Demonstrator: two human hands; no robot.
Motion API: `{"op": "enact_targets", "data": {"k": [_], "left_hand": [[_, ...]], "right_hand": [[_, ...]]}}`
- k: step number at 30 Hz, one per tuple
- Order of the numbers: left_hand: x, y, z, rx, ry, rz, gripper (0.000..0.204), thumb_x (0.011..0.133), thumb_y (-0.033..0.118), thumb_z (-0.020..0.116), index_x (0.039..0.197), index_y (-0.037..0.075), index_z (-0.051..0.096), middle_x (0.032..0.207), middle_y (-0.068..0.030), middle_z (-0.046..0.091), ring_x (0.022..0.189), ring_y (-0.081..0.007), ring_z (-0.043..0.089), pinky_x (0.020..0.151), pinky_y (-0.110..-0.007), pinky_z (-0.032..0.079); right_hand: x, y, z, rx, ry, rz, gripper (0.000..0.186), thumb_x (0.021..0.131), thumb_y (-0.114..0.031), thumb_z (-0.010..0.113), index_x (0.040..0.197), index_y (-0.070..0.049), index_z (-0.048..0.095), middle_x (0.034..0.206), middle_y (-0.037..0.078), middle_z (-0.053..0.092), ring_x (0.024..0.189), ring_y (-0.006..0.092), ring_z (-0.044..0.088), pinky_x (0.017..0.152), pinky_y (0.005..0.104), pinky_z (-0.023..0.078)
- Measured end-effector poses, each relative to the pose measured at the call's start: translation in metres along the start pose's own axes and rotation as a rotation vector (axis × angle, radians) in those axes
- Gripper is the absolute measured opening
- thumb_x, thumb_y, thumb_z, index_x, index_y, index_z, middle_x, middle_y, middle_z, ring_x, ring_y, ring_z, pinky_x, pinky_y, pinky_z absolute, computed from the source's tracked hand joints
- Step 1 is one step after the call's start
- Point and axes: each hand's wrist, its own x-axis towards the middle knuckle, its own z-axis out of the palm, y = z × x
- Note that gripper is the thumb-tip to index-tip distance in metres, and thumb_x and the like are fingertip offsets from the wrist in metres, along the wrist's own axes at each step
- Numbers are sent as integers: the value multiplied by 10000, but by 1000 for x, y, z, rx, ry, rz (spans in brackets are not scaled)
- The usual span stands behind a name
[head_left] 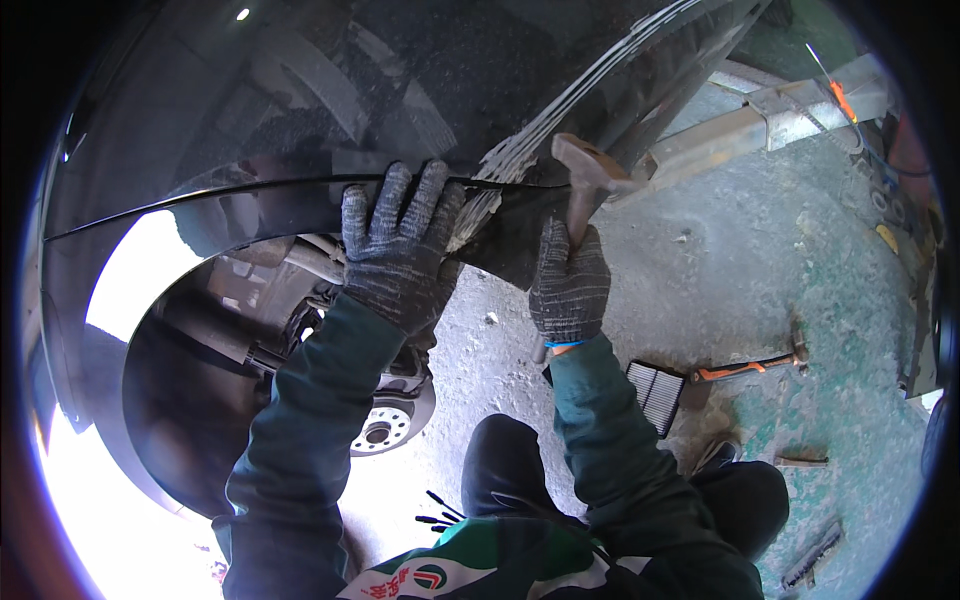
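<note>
Head view: a gloved left hand [400, 255] lies on a dark car panel [250, 110] while the gloved right hand [572, 285] grips a hammer [582, 190].
Left fingers are spread, unclenched, across the panel's lower edge just above the wheel arch [210, 240], near pale streaks [535, 125] on the dark surface; the right hand is closed around the hammer's handle, its head uppermost beside the panel's corner, though whether they touch I cannot tell. Below the left forearm shows a round hub [378, 432] with holes. On the worn floor [700, 260], right of the right forearm, lie a ribbed rectangular piece [656, 395] and an orange-and-black-handled tool [745, 370].
</note>
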Motion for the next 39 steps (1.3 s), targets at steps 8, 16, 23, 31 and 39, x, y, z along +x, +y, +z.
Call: {"op": "enact_targets", "data": {"k": [8, 16, 23, 31, 39], "left_hand": [[-1, 1, 1, -26, 12, -5, 849, 647, 316, 761, 1449, 186, 516, 1588, -87, 342, 1446, -363, 309, 1109, -692, 163], [-4, 1, 2, -53, -7, -5, 842, 654, 321, 754, 1451, 191, 517, 1595, -92, 334, 1449, -370, 305, 1110, -691, 168], [-6, 1, 5, -74, 3, -4, 797, 694, 338, 736, 1445, 186, 518, 1600, -90, 324, 1461, -364, 284, 1126, -681, 154], [-3, 2, -1, -99, -14, 6, 760, 716, 324, 706, 1431, 143, 526, 1600, -113, 311, 1480, -355, 245, 1158, -648, 125], [-9, 5, 2, -198, -62, 7, 785, 752, 324, 686, 1488, 167, 466, 1605, -114, 307, 1489, -348, 241, 1170, -640, 124]], "right_hand": [[-17, 5, -3, 171, 70, 33, 433, 983, -419, 616, 975, 13, 587, 669, 171, 592, 579, 293, 586, 568, 418, 452], [-28, 7, -6, 7, 61, -298, 397, 1002, -425, 577, 994, -28, 597, 685, 128, 547, 594, 279, 563, 564, 394, 447], [-39, -2, -12, 540, 166, -173, 467, 1037, -510, 463, 1057, -61, 589, 636, 27, 539, 525, 105, 504, 486, 275, 407], [-28, 30, -2, 76, -58, -117, 437, 1037, -421, 511, 1006, -4, 634, 801, 159, 657, 755, 230, 636, 659, 386, 483], [-13, 48, -19, -56, -185, -119, 364, 1024, -386, 563, 1064, -28, 614, 831, 50, 646, 688, 126, 582, 590, 300, 462]]}}
